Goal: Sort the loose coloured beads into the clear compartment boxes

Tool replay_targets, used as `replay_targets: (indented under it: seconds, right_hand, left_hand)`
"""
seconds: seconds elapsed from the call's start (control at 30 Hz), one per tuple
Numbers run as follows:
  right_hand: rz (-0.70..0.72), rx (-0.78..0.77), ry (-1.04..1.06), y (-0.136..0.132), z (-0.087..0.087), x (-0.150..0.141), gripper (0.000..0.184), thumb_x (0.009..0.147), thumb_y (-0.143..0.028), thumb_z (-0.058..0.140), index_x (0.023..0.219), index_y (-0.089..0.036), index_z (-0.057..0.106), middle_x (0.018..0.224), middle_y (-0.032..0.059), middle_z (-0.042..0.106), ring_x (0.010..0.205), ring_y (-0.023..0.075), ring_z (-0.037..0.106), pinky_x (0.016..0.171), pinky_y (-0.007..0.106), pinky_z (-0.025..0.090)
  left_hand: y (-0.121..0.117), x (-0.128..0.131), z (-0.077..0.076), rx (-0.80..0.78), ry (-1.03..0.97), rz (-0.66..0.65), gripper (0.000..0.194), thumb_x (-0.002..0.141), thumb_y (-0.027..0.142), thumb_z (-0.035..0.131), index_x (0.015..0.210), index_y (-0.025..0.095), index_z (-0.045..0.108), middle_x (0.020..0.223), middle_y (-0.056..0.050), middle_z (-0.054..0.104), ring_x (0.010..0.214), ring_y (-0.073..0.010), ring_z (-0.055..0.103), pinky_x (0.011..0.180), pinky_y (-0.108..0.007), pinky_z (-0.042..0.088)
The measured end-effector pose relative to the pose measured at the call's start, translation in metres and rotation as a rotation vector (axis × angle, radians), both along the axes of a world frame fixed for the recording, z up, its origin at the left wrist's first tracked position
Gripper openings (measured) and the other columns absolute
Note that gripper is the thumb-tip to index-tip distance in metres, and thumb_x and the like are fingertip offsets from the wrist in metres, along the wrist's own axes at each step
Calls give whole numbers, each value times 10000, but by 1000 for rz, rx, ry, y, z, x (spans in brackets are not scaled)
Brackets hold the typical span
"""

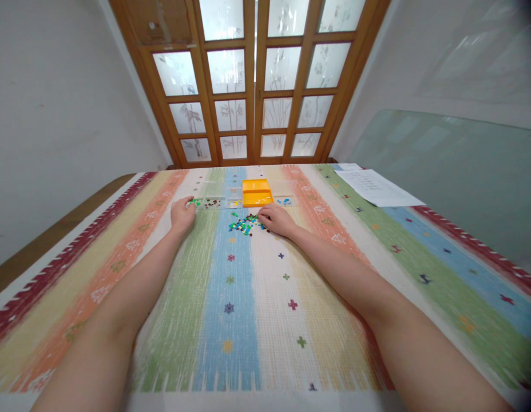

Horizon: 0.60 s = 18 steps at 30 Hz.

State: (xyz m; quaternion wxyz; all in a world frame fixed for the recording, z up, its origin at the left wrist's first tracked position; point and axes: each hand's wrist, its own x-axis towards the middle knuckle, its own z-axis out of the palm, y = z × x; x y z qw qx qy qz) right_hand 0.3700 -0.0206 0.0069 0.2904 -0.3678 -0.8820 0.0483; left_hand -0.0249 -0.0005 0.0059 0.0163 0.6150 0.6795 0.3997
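A loose pile of small beads or bricks (247, 225), in green, blue, white and dark brown, lies on the striped tablecloth. My right hand (276, 218) rests at the pile's right side with its fingers curled down and drawn together; what is between the fingertips is hidden. Behind the pile are clear shallow trays with sorted pieces. My left hand (183, 213) is at the left tray's end, fingers bent in beside the green pieces (195, 202); anything pinched there is too small to make out. Brown pieces (213, 203), yellow pieces (236, 203) and blue pieces (285, 201) sit in other compartments.
An orange tray (256, 185) with a few pale pieces stands between the clear trays. Printed paper sheets (379, 187) lie at the table's right rear. The tablecloth (231, 286) runs to the near edge. Wood-and-glass doors (254, 103) are beyond the table.
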Motion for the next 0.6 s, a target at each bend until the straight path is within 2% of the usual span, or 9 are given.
replay_targets:
  seconds: [0.4,0.6]
  right_hand:
    - [-12,2,-2,1,-1,0,242,1024,-246,578,925,-219,798,948,82,762,958,245,652,892,370,482]
    - [-68,29,-19,2,-2,1,262,1030,-265,559,912,-218,788,948,90,752,964,257,636,876,376,476]
  left_hand:
    - [2,0,-4,1,14,-23,491,918,276,517,1343,163,735,1366,-122,728,1317,-304,622,1194,-474,443]
    - [-1,5,-2,25,106,-72,444,918,258,538,1309,188,736,1332,-121,730,1302,-324,612,1189,-497,431]
